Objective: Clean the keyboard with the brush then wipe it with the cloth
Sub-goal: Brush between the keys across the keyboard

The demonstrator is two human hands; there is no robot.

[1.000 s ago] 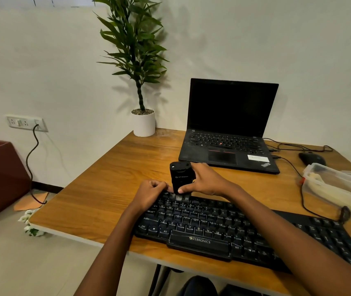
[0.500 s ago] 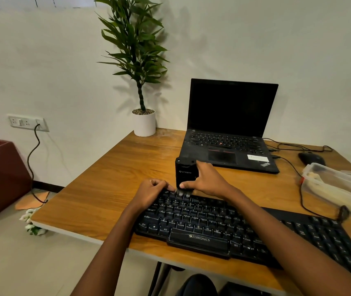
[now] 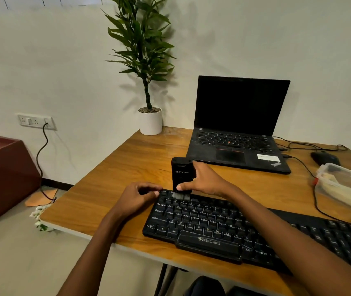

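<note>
A black Zebronics keyboard (image 3: 213,227) lies on the wooden table near its front edge. My right hand (image 3: 204,181) grips a black box-shaped brush (image 3: 181,174) upright, its grey bristles touching the top key row at the keyboard's far left. My left hand (image 3: 137,196) rests with curled fingers on the keyboard's top left corner, holding that edge. No cloth shows as such; a clear plastic container (image 3: 345,182) at the right holds pale material.
An open black laptop (image 3: 238,133) stands behind the keyboard. A white-potted plant (image 3: 150,122) sits at the back left corner. A black mouse (image 3: 325,158) and cables lie at the right. The table (image 3: 110,180) ends just left of my left hand.
The brush moved right along the top row half a second ago, then back left to the keyboard's corner. My left hand stayed on the corner.
</note>
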